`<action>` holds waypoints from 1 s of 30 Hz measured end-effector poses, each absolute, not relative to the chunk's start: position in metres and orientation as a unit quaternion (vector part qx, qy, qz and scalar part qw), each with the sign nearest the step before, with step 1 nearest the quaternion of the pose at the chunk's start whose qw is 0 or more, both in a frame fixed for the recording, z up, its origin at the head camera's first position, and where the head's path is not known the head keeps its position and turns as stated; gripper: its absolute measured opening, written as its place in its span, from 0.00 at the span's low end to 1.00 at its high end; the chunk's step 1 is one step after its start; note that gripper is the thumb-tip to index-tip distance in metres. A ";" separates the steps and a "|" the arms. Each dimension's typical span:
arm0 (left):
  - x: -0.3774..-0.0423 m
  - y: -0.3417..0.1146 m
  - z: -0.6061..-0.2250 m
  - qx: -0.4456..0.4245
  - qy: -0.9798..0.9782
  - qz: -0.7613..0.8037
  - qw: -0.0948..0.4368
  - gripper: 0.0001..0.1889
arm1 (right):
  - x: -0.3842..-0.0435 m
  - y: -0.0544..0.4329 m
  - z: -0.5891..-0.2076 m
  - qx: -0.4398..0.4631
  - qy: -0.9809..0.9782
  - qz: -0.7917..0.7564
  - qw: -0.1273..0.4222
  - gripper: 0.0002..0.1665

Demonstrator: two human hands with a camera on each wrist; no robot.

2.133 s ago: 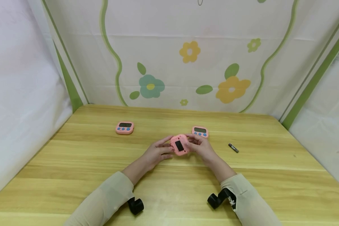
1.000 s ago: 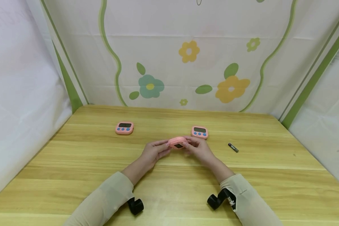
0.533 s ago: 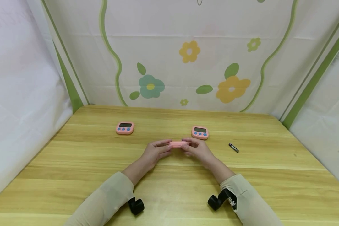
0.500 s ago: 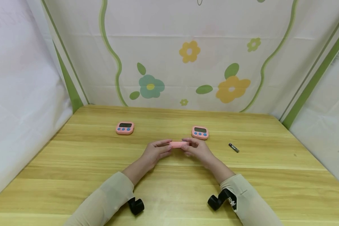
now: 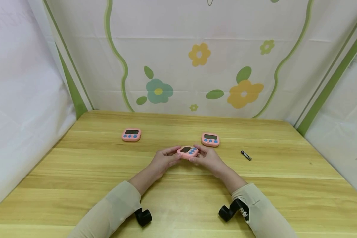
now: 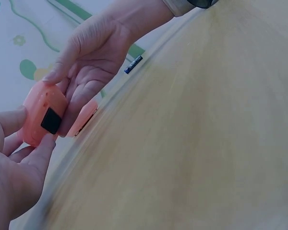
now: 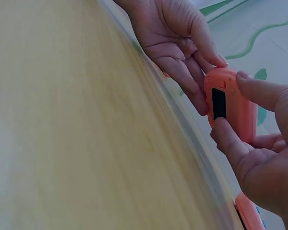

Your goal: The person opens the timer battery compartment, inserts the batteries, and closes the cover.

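A pink digital timer (image 5: 188,152) is held between both hands above the table, its dark screen and blue buttons facing up in the head view. My left hand (image 5: 162,162) grips its left end between thumb and fingers. On the right end, my right hand (image 5: 210,160) pinches the case the same way. Both wrist views show the underside of the timer (image 6: 38,108), where a black rectangle (image 7: 219,103) sits on the pink back. Just behind the right hand lies a second pink timer (image 5: 210,139), screen up.
A third pink timer (image 5: 131,135) rests screen up toward the back left of the wooden table (image 5: 86,185). A small dark battery (image 5: 245,155) lies to the right of the right hand. A white fabric backdrop (image 5: 178,66) with printed flowers rises behind the table.
The held timer has been turned over: its back with the black rectangle faced up, then it stood edge-on, and now the screen faces up. Both hands stay at nearly the same place.
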State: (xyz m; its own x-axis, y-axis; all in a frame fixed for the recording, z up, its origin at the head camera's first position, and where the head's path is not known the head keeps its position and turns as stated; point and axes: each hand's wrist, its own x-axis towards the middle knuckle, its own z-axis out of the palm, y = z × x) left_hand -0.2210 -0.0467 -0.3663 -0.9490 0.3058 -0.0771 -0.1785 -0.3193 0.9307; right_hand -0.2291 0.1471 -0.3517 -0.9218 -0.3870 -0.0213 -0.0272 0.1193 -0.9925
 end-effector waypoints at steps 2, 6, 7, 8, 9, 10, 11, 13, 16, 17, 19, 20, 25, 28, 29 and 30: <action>-0.222 -0.047 -0.367 0.054 0.554 0.817 0.150 0.24 | -0.229 0.148 -0.352 -0.144 0.725 -0.658 0.146 0.37; -0.222 -0.047 -0.367 0.057 0.535 0.830 0.150 0.25 | -0.230 0.151 -0.354 -0.136 0.703 -0.681 0.153 0.30; -0.222 -0.046 -0.366 0.054 0.532 0.831 0.150 0.25 | -0.231 0.151 -0.354 -0.134 0.696 -0.689 0.153 0.29; -0.222 -0.046 -0.365 0.055 0.532 0.832 0.149 0.25 | -0.231 0.151 -0.354 -0.131 0.692 -0.693 0.152 0.28; -0.222 -0.046 -0.365 0.054 0.531 0.832 0.148 0.24 | -0.231 0.151 -0.354 -0.129 0.689 -0.697 0.151 0.27; -0.222 -0.046 -0.365 0.053 0.532 0.832 0.146 0.23 | -0.231 0.151 -0.354 -0.125 0.685 -0.701 0.151 0.26; -0.222 -0.046 -0.364 0.049 0.531 0.834 0.146 0.23 | -0.231 0.152 -0.354 -0.123 0.683 -0.704 0.150 0.26; -0.222 -0.046 -0.364 0.047 0.532 0.833 0.144 0.21 | -0.230 0.151 -0.353 -0.120 0.679 -0.709 0.151 0.25; -0.223 -0.045 -0.364 0.041 0.534 0.833 0.141 0.20 | -0.230 0.152 -0.351 -0.124 0.676 -0.709 0.156 0.26; -0.223 -0.045 -0.364 0.041 0.535 0.832 0.139 0.20 | -0.230 0.152 -0.351 -0.128 0.675 -0.709 0.158 0.27; -0.223 -0.044 -0.365 0.038 0.540 0.829 0.137 0.20 | -0.230 0.152 -0.351 -0.136 0.671 -0.709 0.165 0.28; -0.223 -0.044 -0.365 0.036 0.543 0.828 0.136 0.20 | -0.230 0.152 -0.351 -0.141 0.670 -0.709 0.170 0.29; -0.224 -0.045 -0.366 0.042 0.564 0.812 0.146 0.20 | -0.230 0.154 -0.351 -0.166 0.656 -0.707 0.206 0.33; -0.224 -0.045 -0.368 0.050 0.573 0.804 0.155 0.20 | -0.230 0.155 -0.350 -0.177 0.648 -0.703 0.234 0.36; -0.224 -0.045 -0.368 0.053 0.575 0.801 0.157 0.20 | -0.230 0.156 -0.350 -0.180 0.647 -0.701 0.241 0.37; -0.224 -0.045 -0.368 0.054 0.577 0.800 0.158 0.20 | -0.230 0.156 -0.350 -0.179 0.646 -0.700 0.247 0.38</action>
State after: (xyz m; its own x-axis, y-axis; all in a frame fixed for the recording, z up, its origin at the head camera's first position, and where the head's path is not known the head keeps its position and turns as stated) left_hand -0.2239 -0.0454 -0.3684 -0.9445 0.3143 -0.0959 -0.1901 -0.2844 0.9397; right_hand -0.2303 0.1560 -0.3504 -0.8138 -0.5772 -0.0677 0.1138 -0.0440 -0.9925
